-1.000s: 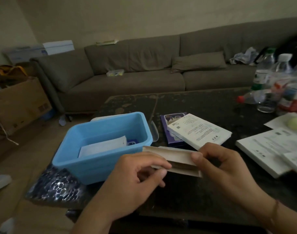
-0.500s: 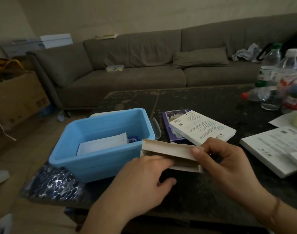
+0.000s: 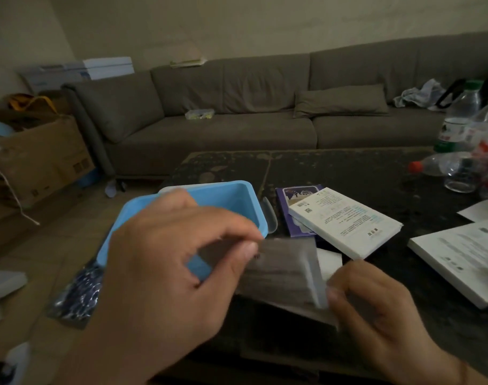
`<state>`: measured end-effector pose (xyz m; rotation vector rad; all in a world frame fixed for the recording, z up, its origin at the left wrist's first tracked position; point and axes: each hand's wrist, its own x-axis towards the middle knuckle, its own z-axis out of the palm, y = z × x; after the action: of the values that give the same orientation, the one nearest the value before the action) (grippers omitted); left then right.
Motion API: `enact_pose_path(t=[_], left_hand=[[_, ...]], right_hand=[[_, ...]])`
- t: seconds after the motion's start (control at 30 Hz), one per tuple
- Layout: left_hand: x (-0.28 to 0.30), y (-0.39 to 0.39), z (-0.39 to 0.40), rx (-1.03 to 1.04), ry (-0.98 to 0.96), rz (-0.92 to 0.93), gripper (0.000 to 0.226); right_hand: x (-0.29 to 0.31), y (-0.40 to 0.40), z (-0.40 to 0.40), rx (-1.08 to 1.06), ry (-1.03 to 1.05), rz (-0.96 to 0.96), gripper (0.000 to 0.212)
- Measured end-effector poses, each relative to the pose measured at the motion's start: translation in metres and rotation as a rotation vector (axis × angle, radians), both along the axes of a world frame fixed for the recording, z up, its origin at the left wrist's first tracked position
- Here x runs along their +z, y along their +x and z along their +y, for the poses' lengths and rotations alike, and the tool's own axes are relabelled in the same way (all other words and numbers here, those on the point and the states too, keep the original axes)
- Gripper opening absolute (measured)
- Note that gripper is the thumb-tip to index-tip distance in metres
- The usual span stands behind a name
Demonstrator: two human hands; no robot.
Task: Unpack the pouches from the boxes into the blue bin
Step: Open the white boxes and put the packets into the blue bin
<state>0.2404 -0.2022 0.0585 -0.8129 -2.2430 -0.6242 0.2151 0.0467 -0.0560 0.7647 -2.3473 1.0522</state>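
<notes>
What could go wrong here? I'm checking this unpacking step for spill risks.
The left hand only pinches the corner of the blurred pouch, so that grip may slip. The box in the right hand sits close to the stacked boxes and could nudge them.

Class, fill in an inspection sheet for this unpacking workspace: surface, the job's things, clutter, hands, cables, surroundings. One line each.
Surface: dark, speckled table.
Job's things: blue bin at the table's left edge; white box lying on a purple box; blurred pouch half out of a box.
Clutter: plastic bottles, papers on the right.
Hands: left hand pinches the pouch; right hand grips the box's end.
Cables: nothing seen.
Surroundings: grey sofa, cardboard box on the floor.
</notes>
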Motion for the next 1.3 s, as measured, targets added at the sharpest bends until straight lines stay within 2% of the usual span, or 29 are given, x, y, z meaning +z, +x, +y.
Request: enact_pose_path(t=[0.07,0.17,0.23,0.3,0.37,0.4,0.43,0.47,0.5,0.53,0.6,0.63,0.67,0.73,0.77,0.8,0.87,0.9,0.97,1.03,1.13,1.3], left_hand=[[0.000,-0.002,-0.006,0.035,0.130,-0.024,0.007],[-0.010,-0.011,-0.011,0.070,0.254,-0.160,0.008],[-0.017,-0.018,-0.014,0.044,0.342,-0.239,0.011],[-0.023,-0.024,-0.016,-0.001,0.401,-0.282,0.008],[-0.028,-0.028,-0.019,-0.036,0.455,-0.309,0.005],[-0.029,-0.029,-0.021,-0.060,0.478,-0.303,0.005],[-0.029,-0.031,-0.023,-0.093,0.494,-0.282,0.007],[-0.029,-0.031,-0.025,-0.137,0.510,-0.254,0.009],[-0.030,-0.032,-0.027,-0.181,0.530,-0.221,0.012],[-0.030,-0.033,-0.030,-0.221,0.555,-0.184,0.013],[-0.029,-0.034,-0.038,-0.294,0.626,-0.156,0.009],[-0.028,-0.034,-0.041,-0.322,0.656,-0.172,0.008],[-0.028,-0.033,-0.046,-0.345,0.671,-0.183,0.008],[-0.026,-0.032,-0.055,-0.384,0.683,-0.212,0.005],[-0.025,-0.030,-0.060,-0.391,0.716,-0.256,0.003],[-0.024,-0.028,-0.064,-0.380,0.759,-0.320,0.005],[-0.022,-0.026,-0.074,-0.287,0.818,-0.401,0.013],[-0.021,-0.026,-0.078,-0.215,0.846,-0.418,0.012],[-0.022,-0.027,-0.087,-0.068,0.931,-0.476,0.015],[-0.026,-0.028,-0.093,0.031,1.045,-0.614,0.036],[-0.028,-0.027,-0.100,0.005,1.106,-0.737,0.050],[-0.030,-0.027,-0.111,-0.003,1.033,-0.707,0.049]], right_hand=[[-0.005,0.001,0.001,0.058,0.225,0.089,0.037],[-0.016,-0.001,0.001,0.182,0.481,0.175,0.018],[-0.019,-0.006,-0.002,0.254,0.618,0.193,0.023],[-0.017,-0.009,-0.002,0.285,0.679,0.231,0.031],[-0.015,-0.005,-0.004,0.278,0.648,0.270,0.022],[-0.011,0.000,-0.007,0.300,0.548,0.221,0.015],[-0.009,0.006,-0.014,0.316,0.370,0.074,0.014],[-0.007,0.008,-0.023,0.336,0.103,-0.173,0.018],[0.003,0.013,-0.033,0.441,-0.162,-0.572,0.024],[0.012,0.014,-0.041,0.591,-0.382,-0.852,0.039],[0.028,0.005,-0.057,0.557,-0.761,-1.192,0.069],[0.033,0.002,-0.071,0.463,-0.927,-1.364,0.075],[0.040,-0.005,-0.081,0.482,-1.052,-1.458,0.074],[0.057,-0.012,-0.091,0.416,-1.196,-1.442,0.048],[0.068,-0.013,-0.095,0.278,-1.168,-1.352,0.032],[0.080,-0.014,-0.098,0.249,-1.161,-1.331,0.023],[0.100,-0.016,-0.106,0.396,-1.068,-1.393,0.022],[0.100,-0.022,-0.108,0.397,-1.024,-1.374,0.023],[0.107,-0.031,-0.110,0.350,-0.913,-1.284,0.027],[0.116,-0.045,-0.114,0.330,-0.795,-1.148,0.032],[0.125,-0.064,-0.121,0.288,-0.704,-1.006,0.030],[0.123,-0.085,-0.131,0.282,-0.631,-1.034,0.028]])
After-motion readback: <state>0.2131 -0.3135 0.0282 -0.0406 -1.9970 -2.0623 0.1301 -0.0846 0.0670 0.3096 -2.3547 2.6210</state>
